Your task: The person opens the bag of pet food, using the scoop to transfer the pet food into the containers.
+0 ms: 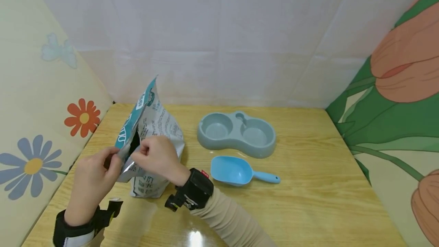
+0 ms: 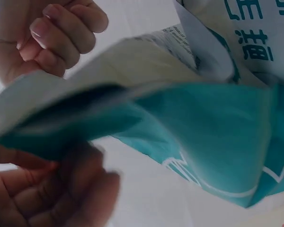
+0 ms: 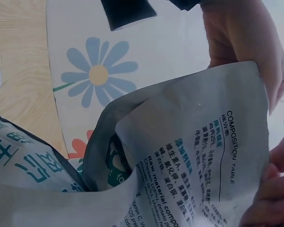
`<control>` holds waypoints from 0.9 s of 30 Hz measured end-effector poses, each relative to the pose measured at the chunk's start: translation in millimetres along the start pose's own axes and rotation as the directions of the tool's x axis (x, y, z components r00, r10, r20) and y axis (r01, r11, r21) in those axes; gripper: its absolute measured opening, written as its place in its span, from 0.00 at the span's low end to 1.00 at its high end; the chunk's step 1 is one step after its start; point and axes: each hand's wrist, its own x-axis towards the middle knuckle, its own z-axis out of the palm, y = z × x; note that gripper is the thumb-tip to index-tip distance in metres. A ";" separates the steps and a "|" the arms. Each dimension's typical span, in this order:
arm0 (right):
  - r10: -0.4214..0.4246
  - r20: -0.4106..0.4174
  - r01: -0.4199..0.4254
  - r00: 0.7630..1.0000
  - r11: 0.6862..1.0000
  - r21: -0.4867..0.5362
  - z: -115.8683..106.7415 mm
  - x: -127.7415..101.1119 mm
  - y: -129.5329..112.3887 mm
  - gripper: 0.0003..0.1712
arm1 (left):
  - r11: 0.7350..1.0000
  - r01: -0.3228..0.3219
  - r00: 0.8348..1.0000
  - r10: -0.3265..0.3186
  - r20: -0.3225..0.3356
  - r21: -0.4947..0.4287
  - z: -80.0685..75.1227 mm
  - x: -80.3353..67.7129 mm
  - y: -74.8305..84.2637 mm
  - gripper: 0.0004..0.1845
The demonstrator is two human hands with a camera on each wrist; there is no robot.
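Note:
A teal and white printed food bag (image 1: pixel 168 129) stands on the left part of the table, its mouth parted in a dark gap. My left hand (image 1: pixel 96 174) pinches the teal side of the bag's rim. On the opposite side, my right hand (image 1: pixel 157 157) grips the silvery white rim with curled fingers. Blurred fingers of the left hand (image 2: pixel 61 194) show below the rim in the left wrist view. Small ingredient text covers the bag's white panel (image 3: pixel 194 142) in the right wrist view. The bag's contents are hidden.
A grey-blue double pet bowl (image 1: pixel 236 148) sits right of the bag. In front of it lies a light blue scoop (image 1: pixel 233 170), handle pointing right. A white sheet (image 1: pixel 219 37) hangs behind the wooden table (image 1: pixel 308 193), with flower-printed panels on both sides.

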 end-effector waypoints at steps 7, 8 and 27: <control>0.046 0.018 -0.046 0.999 0.999 -0.028 -0.6 0.9 1.1 0.20 | 0.997 0.001 1.000 -0.001 0.007 0.076 -1.1 -2.0 6.5 0.12; 0.052 0.019 -0.051 0.998 0.998 -0.034 -0.7 1.5 1.2 0.20 | 0.996 -0.001 1.000 0.000 0.015 0.090 -1.6 -2.2 7.8 0.12; 0.100 -0.018 -0.102 0.995 0.982 -0.158 -5.1 24.7 3.1 0.21 | 0.989 -0.068 0.939 0.020 0.344 0.128 -4.8 38.9 8.1 0.14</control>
